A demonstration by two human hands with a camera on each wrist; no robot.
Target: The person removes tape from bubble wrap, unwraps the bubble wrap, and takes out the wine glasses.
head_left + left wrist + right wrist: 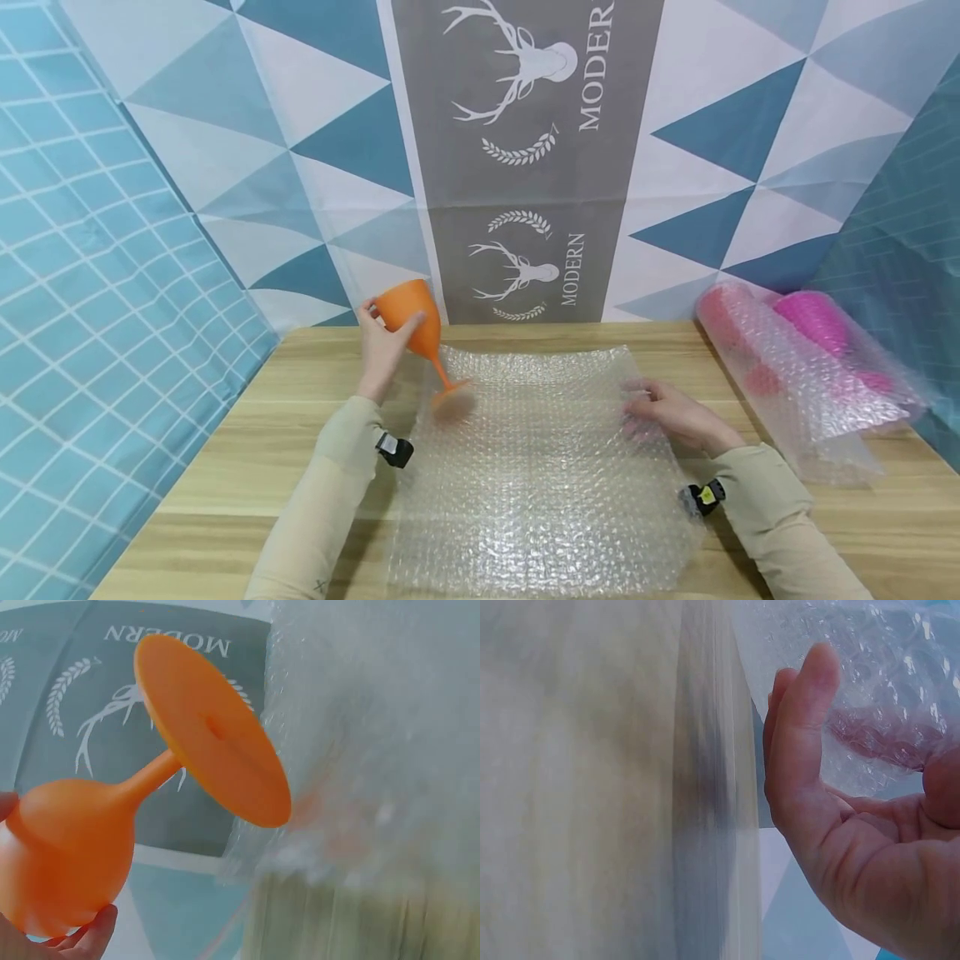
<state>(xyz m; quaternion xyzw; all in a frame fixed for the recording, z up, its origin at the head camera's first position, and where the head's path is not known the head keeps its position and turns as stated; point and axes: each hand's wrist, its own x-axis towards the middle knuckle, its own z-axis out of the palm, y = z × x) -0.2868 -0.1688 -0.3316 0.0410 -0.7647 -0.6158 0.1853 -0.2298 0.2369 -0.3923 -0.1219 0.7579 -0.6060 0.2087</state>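
An orange goblet [424, 333] hangs tilted over the left part of a clear bubble wrap sheet [525, 500], its round foot toward the sheet. My left hand [384, 342] grips it by the bowl, fingers and thumb around the sides. In the left wrist view the stem and the underside of the foot [217, 735] face the camera. At the sheet's right edge, my right hand [675, 412] pinches the wrap. One finger shows through the bubble wrap [900, 675] in the right wrist view, while the other fingers [799, 742] extend outside it.
On the right of the wooden table [225, 492] lies a bubble-wrapped bundle [810, 367] with pink objects inside. A patterned cloth [525, 183] hangs behind the table's back edge. Blue tile-patterned cloth [97, 292] covers the left side.
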